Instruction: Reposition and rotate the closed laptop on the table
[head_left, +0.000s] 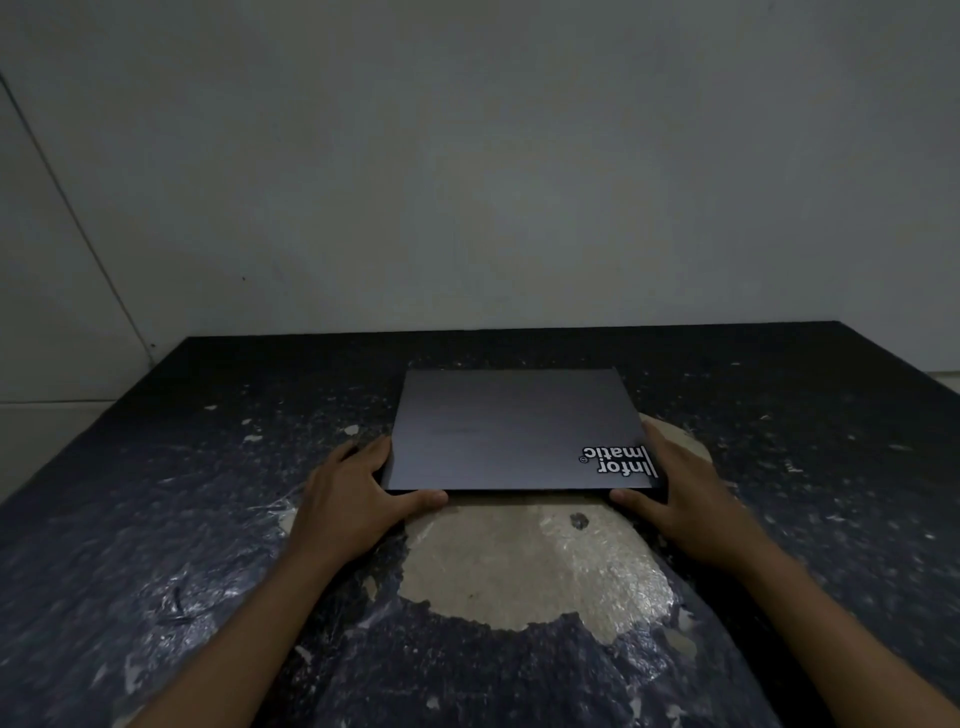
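Both hands gripped the near corners of the closed laptop (511, 428). The left hand (353, 491) was spread at the near-left corner, its fingers running up along the left edge and its thumb (423, 498) pressed against the near edge. The right hand (680, 491) mirrored it at the near-right corner, fingers along the right edge and thumb (626, 496) laid against the near edge. Whether the near edge was raised off the surface or still resting on it could not be told.

The laptop was dark grey and lay in the middle of the table (156, 493), well short of its far edge, its long sides running left to right. A white sticker (621, 461) reading "Infor matic" sat on the lid at the near-right corner, turned sideways to the viewer.

The tabletop was black and badly worn, flecked with pale chips, and a large bare patch (519, 566) of beige showed just in front of the laptop, reaching under its near edge. Behind the table stood a plain pale wall (493, 156) in dim light
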